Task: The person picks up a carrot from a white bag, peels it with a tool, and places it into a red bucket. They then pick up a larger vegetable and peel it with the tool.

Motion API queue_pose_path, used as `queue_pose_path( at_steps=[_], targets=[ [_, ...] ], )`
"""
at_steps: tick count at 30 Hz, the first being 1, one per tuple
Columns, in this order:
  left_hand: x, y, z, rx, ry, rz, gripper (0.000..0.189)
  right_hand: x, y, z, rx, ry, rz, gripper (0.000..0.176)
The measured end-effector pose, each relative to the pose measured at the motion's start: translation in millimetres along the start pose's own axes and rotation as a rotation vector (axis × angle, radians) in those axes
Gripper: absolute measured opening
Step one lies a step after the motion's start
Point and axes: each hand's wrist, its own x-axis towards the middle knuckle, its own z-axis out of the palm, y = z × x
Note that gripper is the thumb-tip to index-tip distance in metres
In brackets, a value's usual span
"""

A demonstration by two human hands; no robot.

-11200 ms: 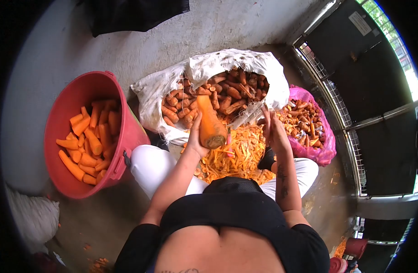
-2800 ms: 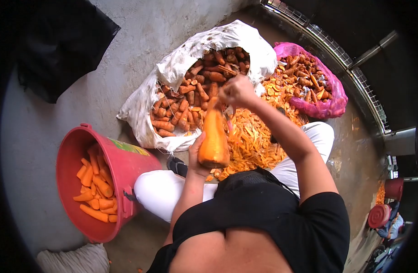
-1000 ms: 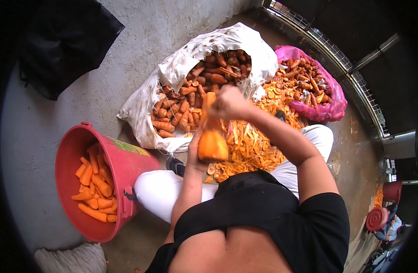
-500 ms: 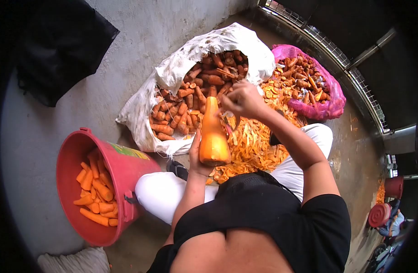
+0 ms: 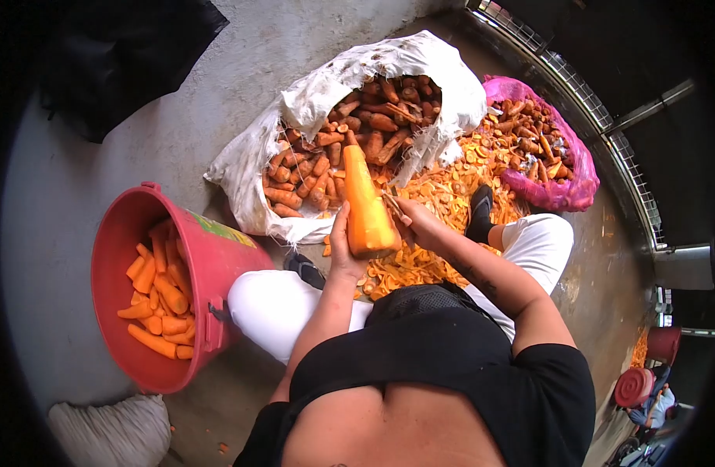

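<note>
A large peeled orange carrot (image 5: 363, 204) stands nearly upright over my lap, its wide end toward me. My left hand (image 5: 343, 247) grips its wide end from the left side. On its right, my right hand (image 5: 414, 221) is closed around a small peeler (image 5: 393, 205), which is close to the carrot's lower side. Behind the carrot lies an open white sack (image 5: 244, 183) full of unpeeled carrots (image 5: 295, 177). Orange peelings (image 5: 466, 167) are heaped on the floor beyond my right hand and between my legs.
A red bucket (image 5: 231, 268) holding peeled carrots tilts at the left. A pink bag (image 5: 582, 175) of carrot pieces lies at the back right. A black cloth (image 5: 120, 62) is at the upper left, a pale sack (image 5: 112, 432) at the lower left. A person (image 5: 660, 406) is far right.
My right hand has come down from beside the carrot's narrow top to near its wide end. The carrot sits slightly higher in view, and the head view has shifted a little.
</note>
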Motion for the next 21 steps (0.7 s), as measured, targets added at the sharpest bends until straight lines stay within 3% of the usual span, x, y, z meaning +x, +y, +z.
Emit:
queue_pose_path(
  at_steps=[3,5,8,10,12,15,16,18,19,21],
  targets=[
    [1,-1,5,0.075,0.056,-0.036,0.055,2,-8,1,-0.199,0.053,-0.057,0.044],
    [3,0,2,0.032,-0.039,-0.14,0.055,18,7,-7,-0.344,0.069,-0.225,0.047],
    [4,-7,-1,-0.043,-0.077,-0.181,0.057,11,-10,-18,-0.693,0.131,-0.154,0.049],
    [2,-9,6,-0.103,-0.055,-0.184,0.057,-2,-20,-17,-0.466,0.101,-0.215,0.044],
    [1,-11,7,-0.057,-0.039,-0.161,0.053,-9,-23,-23,-0.359,0.031,-0.151,0.042],
    [1,-7,5,-0.089,-0.099,-0.15,0.051,-19,-34,-22,-0.682,0.102,-0.246,0.042],
    [1,-8,5,-0.098,-0.083,-0.148,0.052,-22,-41,-22,-0.742,0.177,-0.312,0.037],
    [-3,-10,10,-0.114,-0.052,-0.152,0.054,-15,-46,-29,-0.687,0.252,-0.676,0.029],
    [-5,-10,15,-0.062,-0.008,-0.139,0.057,-35,-66,-17,-0.721,0.289,-0.613,0.027],
    [-2,-13,12,-0.047,-0.05,-0.148,0.058,-39,-77,-11,-0.979,0.292,-0.902,0.017]
  ],
)
